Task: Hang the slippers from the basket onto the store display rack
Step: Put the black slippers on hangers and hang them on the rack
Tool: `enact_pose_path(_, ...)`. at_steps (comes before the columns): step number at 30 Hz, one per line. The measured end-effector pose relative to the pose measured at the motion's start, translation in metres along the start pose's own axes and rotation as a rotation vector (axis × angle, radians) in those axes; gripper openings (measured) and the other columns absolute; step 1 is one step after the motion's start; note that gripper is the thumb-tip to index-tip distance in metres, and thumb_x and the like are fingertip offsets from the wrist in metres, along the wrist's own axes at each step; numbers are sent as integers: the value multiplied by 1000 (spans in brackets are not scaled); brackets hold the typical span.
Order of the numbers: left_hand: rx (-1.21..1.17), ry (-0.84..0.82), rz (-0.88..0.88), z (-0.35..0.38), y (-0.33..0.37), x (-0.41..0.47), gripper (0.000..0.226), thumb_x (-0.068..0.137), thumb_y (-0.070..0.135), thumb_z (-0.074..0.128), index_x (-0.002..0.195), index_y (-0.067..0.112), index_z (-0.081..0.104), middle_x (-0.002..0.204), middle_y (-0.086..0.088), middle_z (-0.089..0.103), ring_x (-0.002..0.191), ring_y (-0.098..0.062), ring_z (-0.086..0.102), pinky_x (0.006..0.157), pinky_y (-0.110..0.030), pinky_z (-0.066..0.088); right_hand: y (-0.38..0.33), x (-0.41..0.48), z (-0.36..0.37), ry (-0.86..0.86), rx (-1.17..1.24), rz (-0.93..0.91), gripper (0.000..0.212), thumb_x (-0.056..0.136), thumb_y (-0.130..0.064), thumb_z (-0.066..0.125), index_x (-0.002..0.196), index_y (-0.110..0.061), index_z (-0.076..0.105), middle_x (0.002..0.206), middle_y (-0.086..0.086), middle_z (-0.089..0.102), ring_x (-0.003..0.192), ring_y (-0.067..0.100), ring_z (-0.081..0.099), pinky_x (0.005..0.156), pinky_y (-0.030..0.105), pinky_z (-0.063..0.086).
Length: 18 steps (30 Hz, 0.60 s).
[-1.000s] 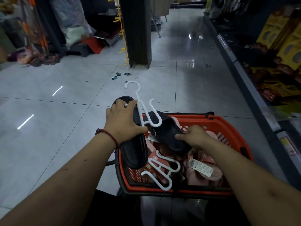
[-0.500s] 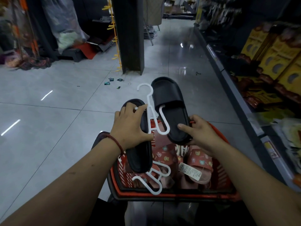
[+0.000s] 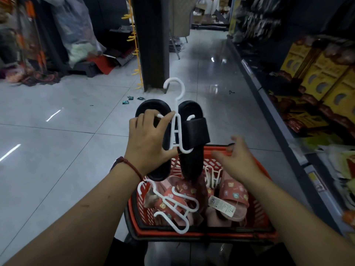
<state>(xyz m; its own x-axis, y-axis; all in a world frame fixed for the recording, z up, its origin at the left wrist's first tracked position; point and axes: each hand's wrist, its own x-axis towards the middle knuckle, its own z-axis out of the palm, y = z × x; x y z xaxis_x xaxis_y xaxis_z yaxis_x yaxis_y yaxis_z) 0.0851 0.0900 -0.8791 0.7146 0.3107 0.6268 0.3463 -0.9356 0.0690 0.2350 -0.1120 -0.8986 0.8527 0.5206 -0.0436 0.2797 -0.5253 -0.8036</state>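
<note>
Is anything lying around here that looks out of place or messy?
Yes. A few small green scraps lie scattered on the floor tiles near the dark pillar, like dropped litter. In the red basket, the pink slippers are heaped at angles, with a white hanger askew on top.

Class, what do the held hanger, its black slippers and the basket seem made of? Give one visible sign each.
Held hanger: likely rigid moulded plastic, smooth thin bars. Black slippers: probably foam or rubber, matte, thick rounded soles. Basket: hard red plastic, slotted walls.
</note>
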Motion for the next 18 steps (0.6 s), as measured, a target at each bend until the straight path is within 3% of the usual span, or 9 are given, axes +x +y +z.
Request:
enact_pose_path(2,-18,20,30,-3,9,-2,86,66,60,70,140,19,54,114,-11,50,102,-29,51,85,-43,40,-17,-6,-6,189,57,-156,52,90,-40,68,134,-28,45,116,-7,55,97,10,57,79,30,49)
enact_pose_path(6,-14,25,210,-19,31,-4,83,70,56,68,141,16,54,114,-14,52,98,-31,53,80,-41,37,-37,-22,-15,205,15,-387,28,91,-37,67,117,-27,62,111,-11,53,77,-4,48,73,15,38)
enact_pose_path(9,-22,-21,313,-39,52,-3,84,73,61,64,142,16,54,114,-15,54,97,-33,54,77,-42,40,-45,-35,-41,222,-18,-435,21,90,-38,69,107,-27,67,102,-13,56,74,-7,50,68,8,34)
enact_pose_path(12,5,-71,406,-62,78,2,85,75,66,60,142,15,54,113,-16,56,94,-34,54,74,-43,40,-58,-53,-76,210,12,-437,21,89,-43,69,85,-22,69,79,-9,65,70,-2,60,65,18,44)
enact_pose_path(14,14,-66,456,-83,99,8,85,76,69,56,141,14,54,112,-16,56,91,-33,53,74,-42,39,-69,-70,-104,239,72,-425,28,90,-42,69,86,-14,67,72,-4,67,62,2,64,60,22,50)
enact_pose_path(18,33,-21,536,-120,139,26,87,75,70,57,142,15,53,114,-15,55,93,-32,53,76,-41,38,-91,-100,-161,329,134,-403,26,88,-30,75,94,-8,62,79,6,64,59,1,60,44,7,40)
